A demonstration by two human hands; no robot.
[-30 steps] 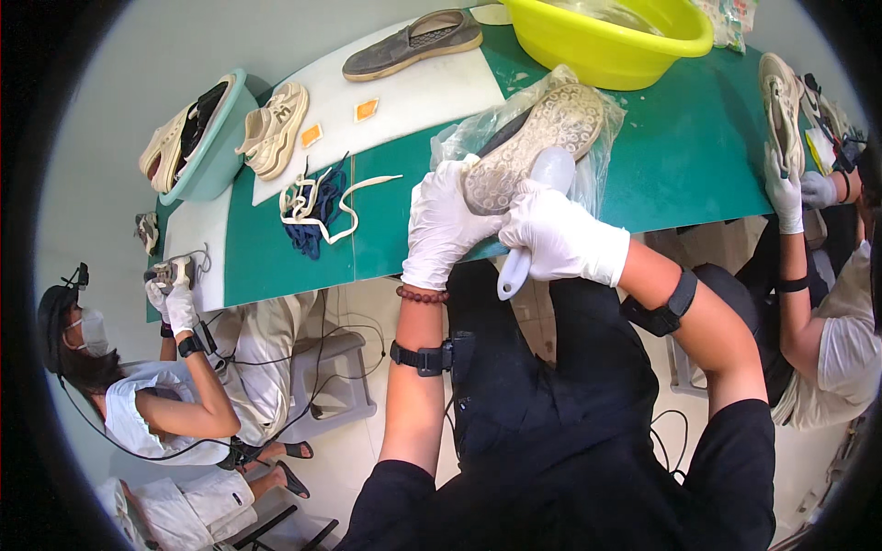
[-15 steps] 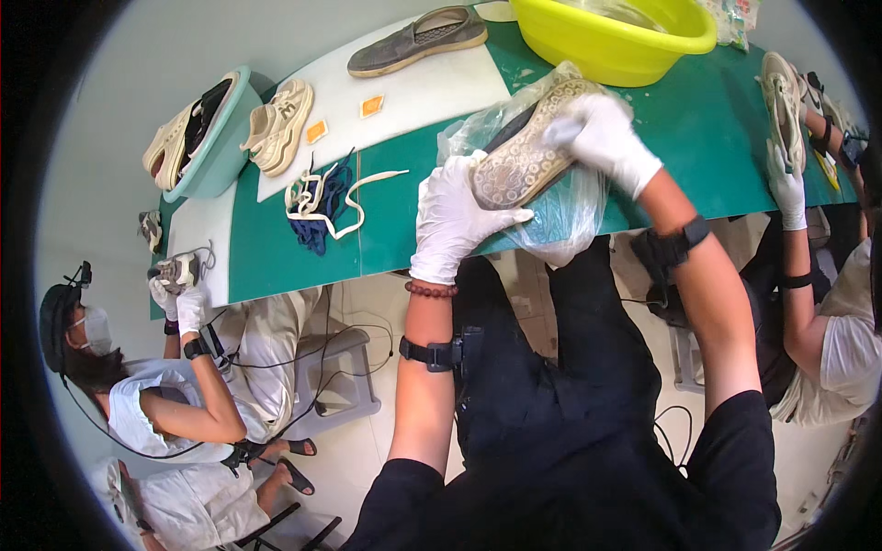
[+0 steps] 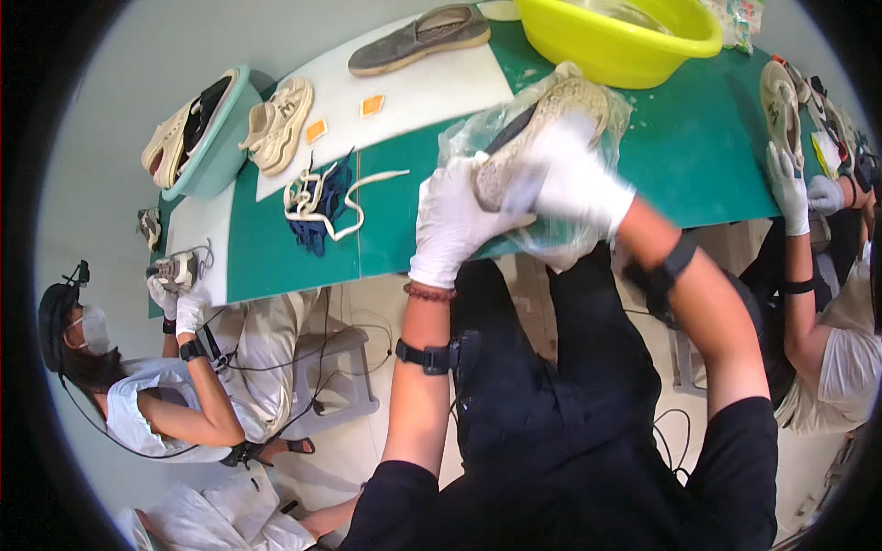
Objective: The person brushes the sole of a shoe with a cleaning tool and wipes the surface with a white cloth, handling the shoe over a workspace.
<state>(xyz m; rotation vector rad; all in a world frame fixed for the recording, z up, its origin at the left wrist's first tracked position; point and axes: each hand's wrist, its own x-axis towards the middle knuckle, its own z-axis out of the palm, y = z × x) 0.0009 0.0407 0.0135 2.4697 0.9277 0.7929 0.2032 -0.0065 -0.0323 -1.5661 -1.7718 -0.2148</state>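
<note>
My left hand, in a white glove, is closed around the near end of a shoe with its patterned, dirty beige sole turned up. The shoe lies tilted over a crumpled clear plastic bag at the table's front edge. Over the near part of the sole, my gloved right hand is blurred by motion. A pale bluish-white patch shows at its fingertips, too smeared to name. A grey slip-on shoe stands farther back on a white board.
A yellow basin stands at the back. Left are loose laces, a beige sneaker, two small orange packets and a teal basin with shoes. Co-workers sit on both sides, a gloved hand holding a sneaker on the right.
My right hand has swept from the far part of the sole down toward its near end. My left hand keeps its hold. On the right, another gloved hand has come into view.
</note>
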